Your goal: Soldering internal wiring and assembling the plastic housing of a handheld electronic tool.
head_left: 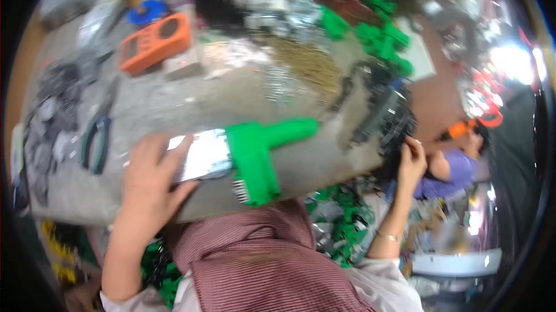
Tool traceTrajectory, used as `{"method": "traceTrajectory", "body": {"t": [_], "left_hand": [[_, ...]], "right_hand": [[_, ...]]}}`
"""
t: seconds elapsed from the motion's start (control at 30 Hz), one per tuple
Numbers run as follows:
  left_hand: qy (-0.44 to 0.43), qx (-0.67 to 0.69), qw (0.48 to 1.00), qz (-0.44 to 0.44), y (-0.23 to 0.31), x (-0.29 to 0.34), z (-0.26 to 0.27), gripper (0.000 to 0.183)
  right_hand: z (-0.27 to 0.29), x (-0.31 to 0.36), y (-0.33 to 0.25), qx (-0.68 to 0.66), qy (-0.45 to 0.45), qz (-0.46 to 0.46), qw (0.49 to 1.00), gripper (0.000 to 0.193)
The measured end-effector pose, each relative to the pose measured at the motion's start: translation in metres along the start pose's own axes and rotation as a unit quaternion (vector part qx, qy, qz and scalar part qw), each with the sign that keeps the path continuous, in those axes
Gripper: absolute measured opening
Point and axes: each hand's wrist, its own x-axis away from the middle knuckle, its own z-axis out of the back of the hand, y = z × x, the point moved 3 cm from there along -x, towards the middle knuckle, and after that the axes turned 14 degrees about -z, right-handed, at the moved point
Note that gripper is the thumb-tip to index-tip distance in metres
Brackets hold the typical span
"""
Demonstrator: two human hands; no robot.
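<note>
A bright green, gun-shaped plastic housing (255, 161) lies at the table's near edge. A shiny silver-white block (204, 154) adjoins its left end. My left hand (152, 176) grips that block between fingers and thumb. Further right, my right hand (412, 161) is beside a heap of black parts (385, 109). Its fingers are drawn together at the tips, and motion blur hides whatever they hold.
Green-handled pliers (95, 144) and dark grey parts (55, 115) lie at left. Behind are an orange device (155, 44), a blue ring (146, 12), brass-coloured screws (304, 60) and green parts (382, 34). A person in purple (449, 176) sits beyond the right edge.
</note>
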Motion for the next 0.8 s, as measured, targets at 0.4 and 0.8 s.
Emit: {"method": "traceTrajectory", "body": {"t": [0.4,0.8], "left_hand": [[0.099,-0.237,0.956,0.144,-0.055,0.023,0.051,0.029],[0.023,-0.122,0.944,0.307,-0.006,0.046,0.085,0.040]], "right_hand": [[-0.060,0.065,-0.147,-0.145,-0.271,0.240,0.921,0.017],[-0.056,0.153,-0.217,-0.238,-0.563,0.229,0.757,0.042]]}}
